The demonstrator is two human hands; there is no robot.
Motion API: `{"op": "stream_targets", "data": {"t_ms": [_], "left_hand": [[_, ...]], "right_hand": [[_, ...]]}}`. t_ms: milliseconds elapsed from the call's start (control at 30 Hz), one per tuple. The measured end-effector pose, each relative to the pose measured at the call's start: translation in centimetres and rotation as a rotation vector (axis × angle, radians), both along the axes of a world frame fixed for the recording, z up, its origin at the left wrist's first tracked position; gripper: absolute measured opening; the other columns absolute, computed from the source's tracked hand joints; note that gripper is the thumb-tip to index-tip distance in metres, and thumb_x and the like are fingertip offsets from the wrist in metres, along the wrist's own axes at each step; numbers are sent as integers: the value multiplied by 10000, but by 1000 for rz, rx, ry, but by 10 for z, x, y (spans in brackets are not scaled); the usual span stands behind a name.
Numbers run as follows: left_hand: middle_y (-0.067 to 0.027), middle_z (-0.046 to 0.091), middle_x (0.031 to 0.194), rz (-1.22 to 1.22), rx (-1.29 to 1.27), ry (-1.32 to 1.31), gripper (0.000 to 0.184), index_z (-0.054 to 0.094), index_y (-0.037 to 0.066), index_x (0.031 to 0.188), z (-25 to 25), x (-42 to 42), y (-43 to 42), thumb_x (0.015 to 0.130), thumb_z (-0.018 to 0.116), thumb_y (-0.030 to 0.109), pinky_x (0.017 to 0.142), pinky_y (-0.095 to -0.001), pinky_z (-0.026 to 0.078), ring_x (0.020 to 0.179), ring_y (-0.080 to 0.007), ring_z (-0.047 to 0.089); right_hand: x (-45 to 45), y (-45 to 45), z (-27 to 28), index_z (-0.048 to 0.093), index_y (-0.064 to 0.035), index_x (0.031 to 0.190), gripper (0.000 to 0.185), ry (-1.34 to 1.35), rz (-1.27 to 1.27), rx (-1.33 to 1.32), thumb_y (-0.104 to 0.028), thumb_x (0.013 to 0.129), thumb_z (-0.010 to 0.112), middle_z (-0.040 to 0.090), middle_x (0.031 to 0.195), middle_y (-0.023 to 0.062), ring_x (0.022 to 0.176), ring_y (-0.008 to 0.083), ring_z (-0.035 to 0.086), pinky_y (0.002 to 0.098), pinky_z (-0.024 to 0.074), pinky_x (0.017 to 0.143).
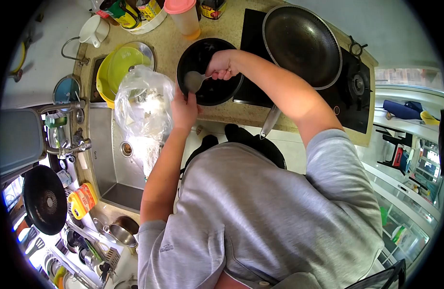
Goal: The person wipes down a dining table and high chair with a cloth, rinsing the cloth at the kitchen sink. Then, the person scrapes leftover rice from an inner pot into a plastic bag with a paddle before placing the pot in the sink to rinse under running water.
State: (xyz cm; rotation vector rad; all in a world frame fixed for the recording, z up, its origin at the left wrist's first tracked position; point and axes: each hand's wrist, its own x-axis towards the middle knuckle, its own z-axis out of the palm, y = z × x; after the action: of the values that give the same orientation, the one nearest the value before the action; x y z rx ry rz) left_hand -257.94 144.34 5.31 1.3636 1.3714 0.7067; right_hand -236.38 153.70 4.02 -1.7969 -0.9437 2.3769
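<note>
Over the dark round pot (210, 99) on the counter, my right hand (223, 65) is closed around the handle of a metal spoon (194, 82). The spoon's bowl is inside the pot, near its left wall. My left hand (184, 110) grips the pot's near-left rim, its fingers partly hidden. A clear plastic bag (128, 103) with something white in it lies just left of that hand. Behind the bag sit a yellow-green basin (106, 77) and a green bowl-shaped strainer (123, 62). What lies in the pot is too dark to make out.
A large wok (304, 45) rests on the black cooktop (359, 103) to the right, its handle (270, 121) jutting past the counter edge. At left is a steel sink (106, 154). A pink-lidded container (183, 19) and several bottles stand at the back.
</note>
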Motion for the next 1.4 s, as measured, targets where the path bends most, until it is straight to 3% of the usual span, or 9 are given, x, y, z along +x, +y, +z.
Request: {"op": "stream_targets", "data": {"t_ms": [267, 400, 467, 800, 1000, 1067, 1200, 1267, 1400], "left_hand": [[-99, 602, 591, 69, -51, -64, 323, 511, 12, 1244, -9, -1, 7, 927, 528, 70, 405, -321, 459, 426, -169, 589], [-96, 599, 586, 82, -86, -103, 294, 521, 8, 1215, -1, 3, 10, 929, 528, 78, 404, -325, 457, 429, -173, 591], [-96, 600, 583, 15, -109, 6, 304, 512, 3, 1222, 14, 6, 11, 929, 522, 82, 407, -331, 471, 438, -179, 600], [-132, 619, 633, 19, -122, -71, 381, 454, 46, 1288, 0, 4, 28, 913, 513, 76, 420, -349, 521, 447, -208, 622], [-154, 646, 762, 126, -234, -354, 352, 417, 22, 1271, -34, 8, 22, 945, 535, 81, 405, -336, 531, 492, -213, 631], [-155, 656, 793, 120, -33, -384, 404, 393, 26, 1305, -27, 2, 11, 939, 551, 95, 440, -335, 536, 530, -209, 646], [-129, 667, 770, 27, 592, -108, 372, 479, 12, 1270, -58, -24, -17, 934, 572, 143, 493, -321, 527, 569, -191, 659], [-97, 660, 707, -87, -119, -204, 277, 609, -5, 1132, 16, -71, -49, 928, 592, 182, 507, -300, 509, 555, -155, 645], [-55, 638, 656, 226, -323, -250, 256, 651, -29, 958, 27, -134, -89, 947, 590, 219, 463, -245, 464, 514, -108, 586]], "right_hand": [[-2, -7, -57, 573, -42, 849, 122, 336, -477, -33, -111, 949, 587, 449, 615, -29, 414, 24, 322, 175, 242, 358], [5, -9, -95, 664, -90, 1157, 240, 569, -572, 167, -203, 950, 617, 684, 992, 32, 851, 125, 639, 273, 528, 730], [-9, -25, -49, 590, -24, 930, 100, 499, -753, 268, -121, 950, 588, 449, 626, -21, 423, 52, 327, 201, 253, 382], [-12, -65, 21, 606, -15, 1005, 139, 373, -597, 519, -146, 964, 584, 483, 648, -6, 450, 58, 368, 208, 271, 397], [-78, -100, 97, 620, -21, 1275, 325, 12, -368, 850, -182, 1000, 553, 556, 723, -26, 563, 42, 457, 205, 374, 489], [-104, -112, 98, 613, 14, 1259, 318, -41, -306, 987, -114, 971, 570, 679, 810, 162, 687, 245, 670, 277, 496, 608], [-144, -124, 107, 619, 13, 1242, 321, -161, -122, 1486, -86, 938, 605, 693, 899, 199, 760, 284, 694, 334, 528, 662], [-163, -127, 113, 615, 10, 1247, 353, -227, -71, 1687, -66, 903, 638, 681, 926, 220, 750, 331, 679, 380, 539, 681], [-182, -112, 19, 591, -14, 1259, 349, -579, 310, 1486, -124, 928, 590, 643, 821, 208, 708, 387, 642, 450, 519, 623]]}}
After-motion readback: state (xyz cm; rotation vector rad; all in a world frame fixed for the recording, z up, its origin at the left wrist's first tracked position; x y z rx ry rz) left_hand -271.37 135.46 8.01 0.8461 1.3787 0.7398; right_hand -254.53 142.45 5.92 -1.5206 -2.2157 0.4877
